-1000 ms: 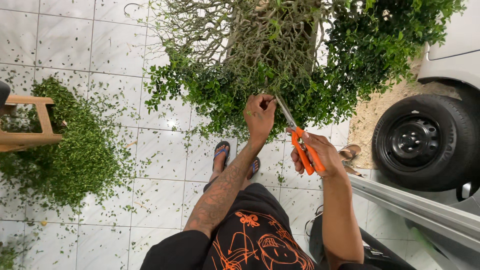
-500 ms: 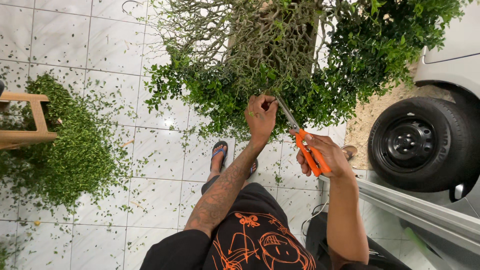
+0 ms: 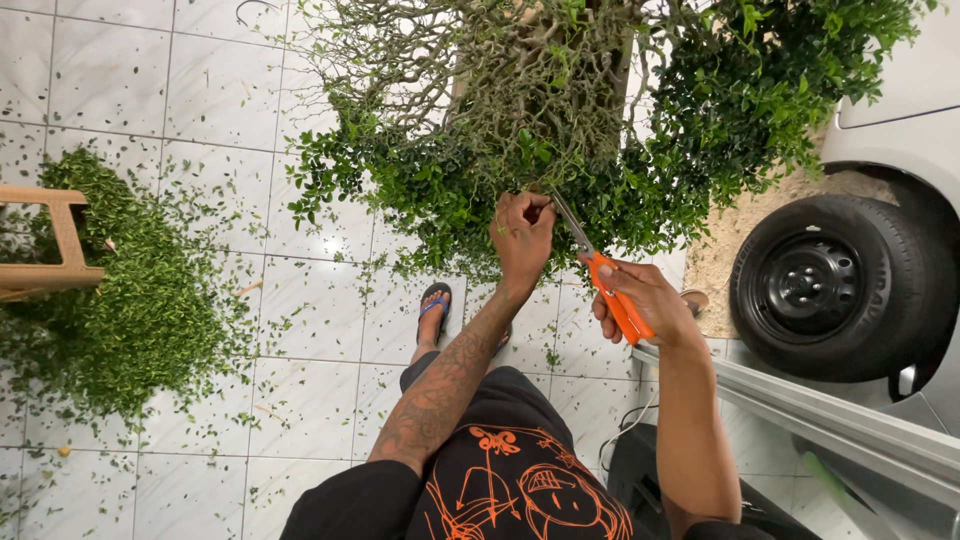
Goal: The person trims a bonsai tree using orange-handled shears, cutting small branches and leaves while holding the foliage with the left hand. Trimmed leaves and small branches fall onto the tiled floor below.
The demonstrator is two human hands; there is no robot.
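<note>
A twiggy shrub [image 3: 520, 110] with bare grey stems above and green leaves lower down stands over a white tiled floor [image 3: 150, 80]. The left hand [image 3: 522, 232] pinches a thin twig among the leaves, fingers pressed together. Just beside it, the right hand [image 3: 640, 300] grips orange-handled shears [image 3: 600, 275] — fingers wrapped around the handles, blades pointing into the foliage. Clipped leaves [image 3: 130, 300] lie heaped to the left near a wooden stool [image 3: 60, 250]; a car tyre [image 3: 835, 285] sits right.
</note>
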